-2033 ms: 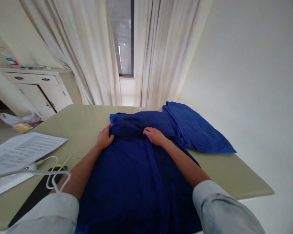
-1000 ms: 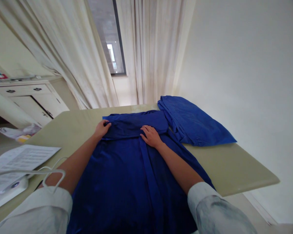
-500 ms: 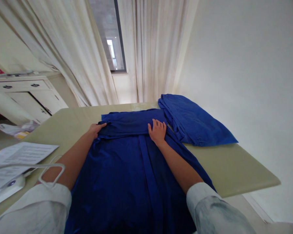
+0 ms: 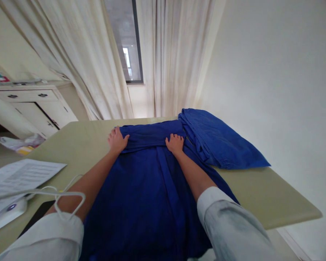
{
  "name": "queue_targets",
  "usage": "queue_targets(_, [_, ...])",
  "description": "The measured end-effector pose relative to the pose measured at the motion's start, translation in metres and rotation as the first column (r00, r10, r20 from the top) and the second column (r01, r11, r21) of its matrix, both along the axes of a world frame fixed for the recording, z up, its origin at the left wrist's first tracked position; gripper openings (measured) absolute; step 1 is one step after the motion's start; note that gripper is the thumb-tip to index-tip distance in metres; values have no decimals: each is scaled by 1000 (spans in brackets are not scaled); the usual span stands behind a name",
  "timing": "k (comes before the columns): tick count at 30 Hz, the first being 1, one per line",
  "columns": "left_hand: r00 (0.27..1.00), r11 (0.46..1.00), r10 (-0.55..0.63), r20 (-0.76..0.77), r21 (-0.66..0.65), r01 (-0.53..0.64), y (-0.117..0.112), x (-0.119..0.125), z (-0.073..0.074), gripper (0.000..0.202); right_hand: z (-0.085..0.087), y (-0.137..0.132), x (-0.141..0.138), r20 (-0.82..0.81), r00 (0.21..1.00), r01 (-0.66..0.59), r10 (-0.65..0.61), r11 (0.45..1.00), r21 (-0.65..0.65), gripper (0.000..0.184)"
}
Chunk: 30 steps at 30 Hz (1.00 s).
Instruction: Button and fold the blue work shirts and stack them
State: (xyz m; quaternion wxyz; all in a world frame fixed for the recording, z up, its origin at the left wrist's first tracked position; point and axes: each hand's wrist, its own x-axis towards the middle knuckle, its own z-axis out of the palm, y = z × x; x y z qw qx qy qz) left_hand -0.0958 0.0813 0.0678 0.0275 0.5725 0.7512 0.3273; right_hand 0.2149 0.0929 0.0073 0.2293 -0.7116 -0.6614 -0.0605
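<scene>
A dark blue garment (image 4: 141, 195) lies spread along the table, a long placket-like strip running down its middle and its near end hanging toward me. Its far end is folded over into a flat band (image 4: 152, 136). At the left edge of that band rests my left hand (image 4: 117, 140), open, with the thumb on the cloth and the fingers apart beside it. My right hand (image 4: 175, 143) lies open on the right part of the band, fingers spread and slightly bent. Beyond it, a second blue cloth piece (image 4: 220, 141) sits in a loose heap.
The pale green table (image 4: 271, 199) ends at a white wall on the right. Printed sheets (image 4: 29, 174), a white device (image 4: 11, 214) and a white cable (image 4: 76, 195) are at the left, beside a dark flat object (image 4: 38, 215). Curtains (image 4: 174, 61) and a white cabinet (image 4: 43, 105) stand behind.
My left hand has let go of the fold's left corner and moved right and up, now opened against the edge. The folded left side looks tidier. My right hand stays nearly in place.
</scene>
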Motion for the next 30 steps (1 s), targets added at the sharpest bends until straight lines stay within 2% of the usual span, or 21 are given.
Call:
queue_targets(2, [969,984,-169,-179,30,177,-24,17,4,77,0,9,0,-22,1000,11,-11,1000,4,42])
queue_targets(5, [888,931,-361,-286,-52,362,-74,22,-3,75,2,13,3,-44,999,-3,3,1000,9,44])
queue_targets(6, [873,923,-384,-302,-89,375,-93,17,-9,76,4,12,5,-54,998,-24,26,999,31,45])
queue_targets(8, [874,931,-365,-322,-159,330,-133,0,-27,78,8,4,7,-67,991,-109,116,989,104,45])
queue_targets(11, [894,946,-299,-334,-226,232,-196,-33,-60,80,18,-19,10,-16,942,-330,336,930,164,40])
queue_targets(13, [893,940,-319,-319,-227,254,-235,-51,-79,77,25,-45,10,3,899,-435,437,895,100,33])
queue_targets(15, [888,936,-345,-304,-181,302,-269,-63,-89,74,33,-79,13,-60,875,-482,480,876,-24,31])
queue_targets(17, [893,937,-350,-283,-120,329,-299,-69,-90,72,42,-121,21,-155,853,-519,498,843,-143,35])
queue_targets(19, [891,926,-377,-252,-104,362,-324,-69,-85,76,51,-165,36,-205,820,-570,535,798,-195,35])
queue_targets(22, [825,861,-508,-246,-182,476,-352,-65,-82,103,58,-229,70,-219,788,-615,576,753,-232,41])
queue_targets(24, [774,830,-557,-302,-229,508,-366,-61,-87,113,54,-266,94,-211,816,-578,538,773,-263,53])
queue_targets(27, [742,846,-534,-405,-237,478,-378,-58,-98,109,35,-311,124,-147,861,-508,488,802,-314,86])
queue_targets(30, [693,805,-593,-409,-275,527,-379,-63,-94,109,13,-342,141,-77,862,-492,501,791,-363,116])
